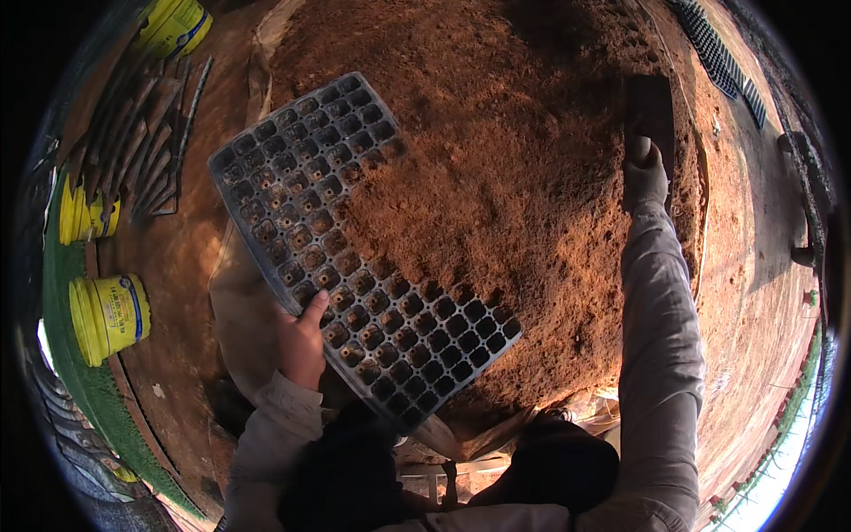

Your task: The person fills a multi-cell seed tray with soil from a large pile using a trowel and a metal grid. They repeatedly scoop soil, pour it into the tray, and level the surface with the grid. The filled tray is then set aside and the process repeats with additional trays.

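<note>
My left hand (303,342) grips the near left edge of a black plastic seedling tray (319,216), its thumb on top of the rim. The tray lies tilted over a bed of loose brown soil (479,199). Soil heaps over the cells along its right side, while those towards my hand show open, with bits of soil in several. Off to the right, my right hand (646,174) holds a dark flat board (650,100) at the soil's far right side. The fingers under the board are hidden.
Yellow buckets (112,316) stand along the left, by a stack of dark metal-looking pieces (136,143). More black seedling trays (711,53) lie at the upper right. A cloth sheet (249,312) borders the soil. My dark-clad knees (565,455) are close below the tray.
</note>
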Motion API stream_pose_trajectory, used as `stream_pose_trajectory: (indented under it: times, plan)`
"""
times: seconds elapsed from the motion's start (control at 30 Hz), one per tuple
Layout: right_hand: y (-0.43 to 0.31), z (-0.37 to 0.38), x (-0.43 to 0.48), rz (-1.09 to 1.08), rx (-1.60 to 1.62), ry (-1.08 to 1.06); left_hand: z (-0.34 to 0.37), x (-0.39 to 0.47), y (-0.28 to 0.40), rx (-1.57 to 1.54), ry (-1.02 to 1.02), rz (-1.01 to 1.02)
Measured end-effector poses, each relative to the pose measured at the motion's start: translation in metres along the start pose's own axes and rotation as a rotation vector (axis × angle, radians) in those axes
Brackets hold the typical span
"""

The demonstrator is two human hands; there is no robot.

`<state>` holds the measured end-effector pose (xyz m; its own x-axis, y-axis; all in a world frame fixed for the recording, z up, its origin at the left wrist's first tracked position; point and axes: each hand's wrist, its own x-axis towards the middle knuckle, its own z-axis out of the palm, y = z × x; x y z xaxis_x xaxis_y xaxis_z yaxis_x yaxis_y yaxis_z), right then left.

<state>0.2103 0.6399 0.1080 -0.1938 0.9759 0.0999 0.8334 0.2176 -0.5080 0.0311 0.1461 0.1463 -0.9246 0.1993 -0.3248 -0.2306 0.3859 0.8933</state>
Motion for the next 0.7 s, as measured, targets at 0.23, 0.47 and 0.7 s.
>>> stream_pose_trajectory:
  times: [0.23, 0.47, 0.7]
  plan:
    - [-0.071, 0.058, -0.103, -0.324, -0.141, -0.654, 0.008, 0.003, -0.005, -0.2, -0.026, 0.075]
    - [-0.003, -0.005, -0.124, -0.275, -0.067, -0.309, 0.002, -0.007, -0.003, -0.296, -0.105, -0.054]
    - [0.109, 0.046, -0.151, 0.328, 0.526, -0.485, 0.003, -0.007, -0.009, -0.422, -0.113, -0.115]
